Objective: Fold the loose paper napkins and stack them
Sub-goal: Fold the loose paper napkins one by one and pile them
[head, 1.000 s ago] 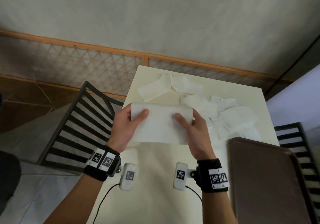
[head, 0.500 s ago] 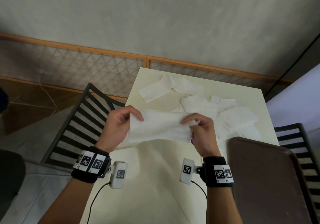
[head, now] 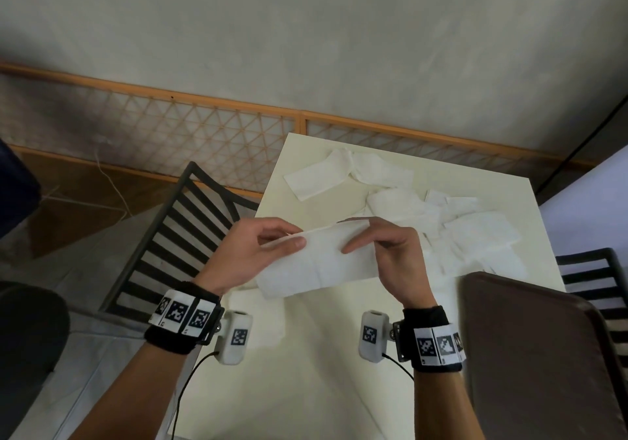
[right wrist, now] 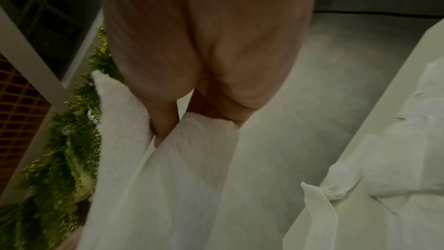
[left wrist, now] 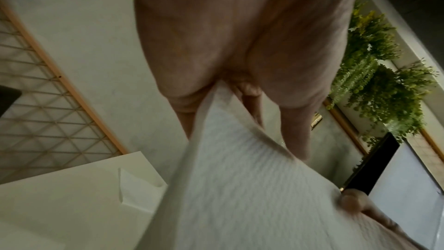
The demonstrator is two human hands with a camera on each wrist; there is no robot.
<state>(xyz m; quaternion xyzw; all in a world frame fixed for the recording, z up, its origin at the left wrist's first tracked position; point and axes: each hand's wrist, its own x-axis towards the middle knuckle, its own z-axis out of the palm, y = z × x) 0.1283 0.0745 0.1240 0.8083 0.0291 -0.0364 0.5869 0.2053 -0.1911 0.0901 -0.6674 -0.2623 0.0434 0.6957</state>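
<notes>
A white paper napkin [head: 321, 264], folded into a long strip, hangs in the air above the near half of the cream table [head: 306, 388]. My left hand [head: 268, 246] pinches its upper left corner between thumb and fingers. My right hand [head: 377, 246] pinches the upper right end the same way. The left wrist view shows the napkin [left wrist: 240, 187] running down from the left hand [left wrist: 230, 86], and the right wrist view shows its layers [right wrist: 173, 168] parted around the right hand's fingers [right wrist: 163, 119]. Several loose napkins [head: 424, 215] lie scattered on the far half of the table.
A dark brown tray [head: 543, 365] lies on the table's near right corner. Black slatted chairs stand at the left [head: 176, 235] and right [head: 591, 276]. A wooden lattice screen [head: 170, 140] runs along the wall behind, with green plants [left wrist: 374, 75] nearby.
The napkin was pressed flat on the table a second ago. Both hands have since lifted it off the surface, gripping its top edge, and the hands have drawn closer to me.
</notes>
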